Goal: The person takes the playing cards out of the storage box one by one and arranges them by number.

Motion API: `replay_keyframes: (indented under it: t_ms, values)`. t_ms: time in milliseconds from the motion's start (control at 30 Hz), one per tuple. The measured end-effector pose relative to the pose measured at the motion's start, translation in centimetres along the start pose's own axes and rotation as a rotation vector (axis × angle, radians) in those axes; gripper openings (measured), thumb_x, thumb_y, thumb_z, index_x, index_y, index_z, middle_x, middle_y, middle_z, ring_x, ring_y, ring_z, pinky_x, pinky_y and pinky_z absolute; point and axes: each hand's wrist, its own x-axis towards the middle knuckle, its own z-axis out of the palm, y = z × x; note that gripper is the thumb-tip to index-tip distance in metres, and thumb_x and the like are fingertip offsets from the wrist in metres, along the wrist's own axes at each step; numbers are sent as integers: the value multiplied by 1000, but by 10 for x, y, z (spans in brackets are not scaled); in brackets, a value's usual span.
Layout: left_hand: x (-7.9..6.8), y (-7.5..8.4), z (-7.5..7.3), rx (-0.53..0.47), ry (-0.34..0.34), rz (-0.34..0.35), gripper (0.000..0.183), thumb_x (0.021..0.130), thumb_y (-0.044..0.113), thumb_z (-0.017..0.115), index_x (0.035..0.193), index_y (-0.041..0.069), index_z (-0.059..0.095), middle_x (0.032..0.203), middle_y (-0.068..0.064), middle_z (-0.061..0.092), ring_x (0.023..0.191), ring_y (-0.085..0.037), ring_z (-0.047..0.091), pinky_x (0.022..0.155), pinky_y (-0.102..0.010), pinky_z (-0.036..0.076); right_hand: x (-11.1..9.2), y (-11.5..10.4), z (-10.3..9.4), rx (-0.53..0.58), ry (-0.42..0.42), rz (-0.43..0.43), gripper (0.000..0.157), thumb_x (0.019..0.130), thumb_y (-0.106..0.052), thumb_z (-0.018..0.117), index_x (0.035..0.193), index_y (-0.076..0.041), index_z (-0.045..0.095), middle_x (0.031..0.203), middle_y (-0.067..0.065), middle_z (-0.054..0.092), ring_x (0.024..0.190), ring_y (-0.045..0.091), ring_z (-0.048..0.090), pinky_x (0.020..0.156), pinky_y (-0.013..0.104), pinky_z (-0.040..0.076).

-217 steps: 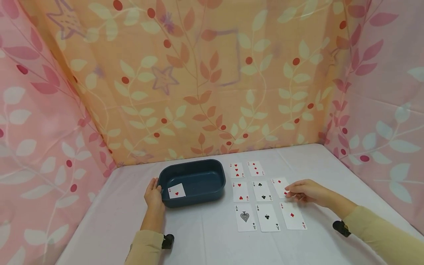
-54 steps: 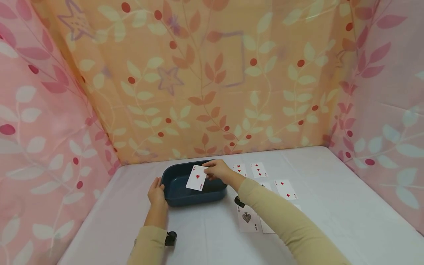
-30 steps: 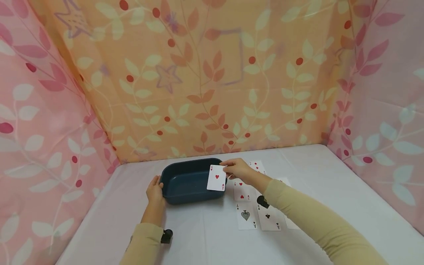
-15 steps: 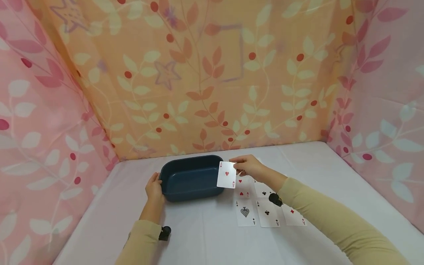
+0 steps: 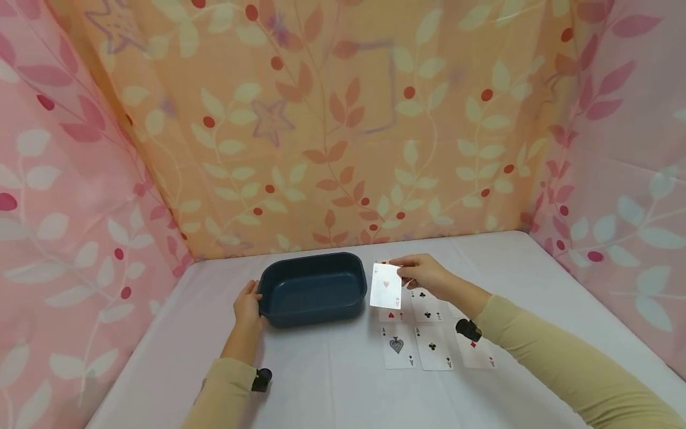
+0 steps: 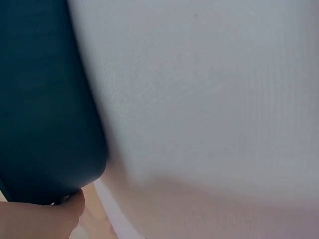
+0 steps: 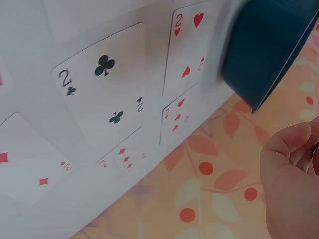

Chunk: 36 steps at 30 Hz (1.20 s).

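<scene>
My right hand (image 5: 427,276) pinches the ace of hearts (image 5: 385,289) between thumb and fingers, above the table just right of the dark blue tray (image 5: 313,317). Glare washes out part of its face. Beneath that card, the two of hearts (image 5: 392,316) is partly covered; in the right wrist view the two of hearts (image 7: 187,47) shows fully beside the tray. My left hand (image 5: 248,307) grips the tray's left end, thumb at its near corner. In the left wrist view, the thumb (image 6: 75,204) meets the tray's lower edge. The tray's visible floor is bare.
A front row holds the ace of spades (image 5: 397,347), ace of clubs (image 5: 433,347) and ace of diamonds (image 5: 476,354). Behind are the two of clubs (image 5: 427,305), three of hearts (image 7: 175,117), three of diamonds (image 7: 122,158) and two of diamonds (image 7: 25,167). Patterned cloth walls surround the table.
The ace of hearts lay in the tray at first. My right hand has lifted it out and carried it right, past the tray's rim. My left hand has stayed at the tray.
</scene>
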Motion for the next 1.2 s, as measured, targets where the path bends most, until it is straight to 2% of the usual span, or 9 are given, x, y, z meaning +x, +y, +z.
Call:
replay_keyframes:
  t_ms: [167,500,733,1000,1200]
  values:
    - [2,-3,-1,-27,9,14,66,91,-9,32,154,6,22,157,-3,25,145,-14,15,117,-29,13,-6,4,-10,4,16,-6,40,98,-4,50,136,9,49,92,7,63,77,16,56,66,25,50]
    - [-9,10,-2,-52,-45,-38,64,95,-13,25,155,4,12,159,-8,14,145,-19,12,117,-33,14,-20,15,-31,-18,29,0,42,97,-5,50,137,9,48,90,6,63,77,17,56,67,26,49]
    - [-7,11,-4,-27,-67,-52,63,96,-13,29,155,4,12,159,-9,15,145,-20,16,116,-32,18,-35,20,-45,-16,59,-13,40,97,-6,51,134,12,47,91,6,62,78,18,56,66,26,49]
    - [0,6,-7,10,-64,-54,59,100,-7,30,155,6,12,159,-7,15,145,-18,16,116,-33,18,-49,23,-58,-15,65,-8,39,98,-6,50,131,14,46,86,3,60,77,17,55,66,26,50]
    - [0,7,-9,31,-60,-59,58,101,-5,31,155,6,13,159,-8,16,144,-19,17,116,-33,21,-57,28,-66,-31,61,10,39,98,-7,50,132,14,46,85,3,58,78,18,54,66,26,49]
